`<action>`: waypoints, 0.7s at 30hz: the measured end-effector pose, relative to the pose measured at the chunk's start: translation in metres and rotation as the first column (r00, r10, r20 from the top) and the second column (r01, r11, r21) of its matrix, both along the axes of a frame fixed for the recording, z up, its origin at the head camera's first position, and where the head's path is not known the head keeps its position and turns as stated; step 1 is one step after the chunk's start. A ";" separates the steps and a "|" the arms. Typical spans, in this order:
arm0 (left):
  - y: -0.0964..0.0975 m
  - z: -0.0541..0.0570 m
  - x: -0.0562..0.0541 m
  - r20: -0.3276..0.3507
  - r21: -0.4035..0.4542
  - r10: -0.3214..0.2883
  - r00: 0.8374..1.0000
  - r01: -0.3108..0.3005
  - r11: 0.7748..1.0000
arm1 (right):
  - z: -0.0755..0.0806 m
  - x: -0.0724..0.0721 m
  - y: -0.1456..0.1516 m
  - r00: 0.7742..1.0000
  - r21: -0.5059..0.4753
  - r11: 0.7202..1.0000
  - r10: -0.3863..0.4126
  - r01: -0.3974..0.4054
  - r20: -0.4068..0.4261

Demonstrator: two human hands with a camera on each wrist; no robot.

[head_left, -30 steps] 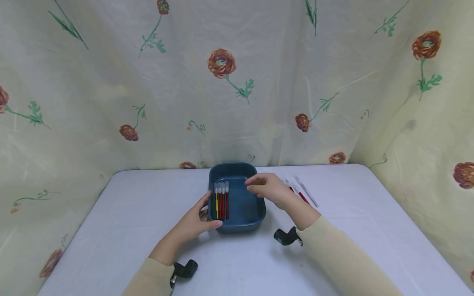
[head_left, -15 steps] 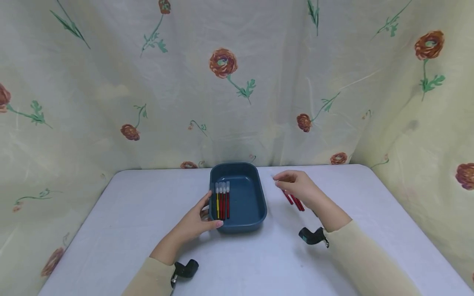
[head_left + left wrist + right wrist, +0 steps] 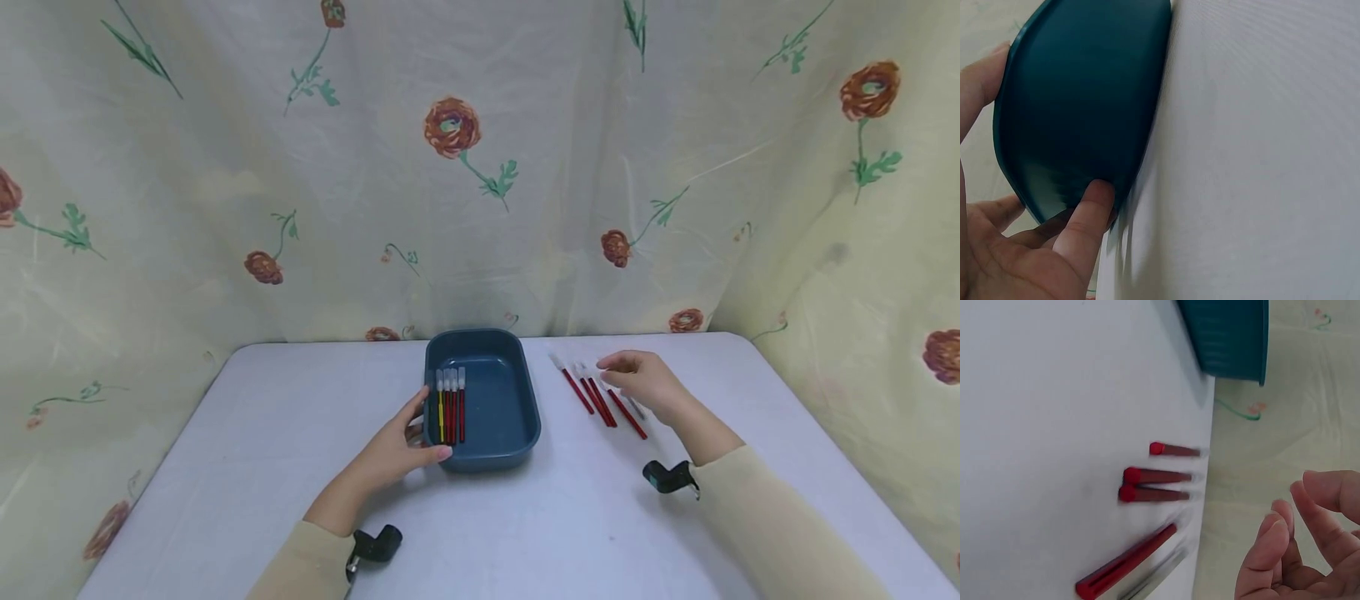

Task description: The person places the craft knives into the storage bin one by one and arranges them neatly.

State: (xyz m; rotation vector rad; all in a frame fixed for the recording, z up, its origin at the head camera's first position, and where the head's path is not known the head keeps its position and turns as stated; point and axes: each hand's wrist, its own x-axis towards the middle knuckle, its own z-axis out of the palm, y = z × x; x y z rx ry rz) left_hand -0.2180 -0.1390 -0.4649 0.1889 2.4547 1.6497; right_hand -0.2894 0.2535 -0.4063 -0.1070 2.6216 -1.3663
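Note:
My left hand (image 3: 393, 446) grips the near-left corner of a dark blue plastic tray (image 3: 495, 417), thumb at the front rim and fingers along the left side. The left wrist view shows its fingertips (image 3: 1100, 192) against the outer wall. Inside the tray, several slim pen-like sticks (image 3: 452, 412), red and one yellow, lie side by side with clear caps pointing away. Over the table on the right, my right hand (image 3: 645, 383) hovers above more capped red sticks (image 3: 577, 390). In the right wrist view its thumb and fingers are apart, with nothing between them.
The loose red sticks (image 3: 1129, 562) and a silvery one (image 3: 1157, 575) lie slanted on the white table (image 3: 300, 433), right of the tray. A flowered curtain (image 3: 360, 208) hangs behind the table and along its sides. Each wrist carries a small black camera (image 3: 667, 477).
My right hand has moved right, from over the tray to over the loose sticks, uncovering more of them. The left hand and tray have stayed put.

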 end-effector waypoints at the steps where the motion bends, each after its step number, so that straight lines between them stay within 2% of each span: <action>1: 0.000 0.000 0.000 0.001 -0.001 0.000 1.000 0.000 1.000 | -0.001 -0.001 0.003 1.000 0.002 1.000 -0.001 0.001 0.001; 13: 0.000 0.003 0.002 0.007 -0.006 0.010 1.000 -0.010 1.000 | -0.028 -0.023 0.032 0.999 0.039 0.999 -0.003 0.001 0.039; 21: 0.000 0.002 0.001 0.012 -0.008 0.006 1.000 -0.006 1.000 | -0.041 -0.027 0.042 0.999 0.088 0.996 -0.025 0.021 0.047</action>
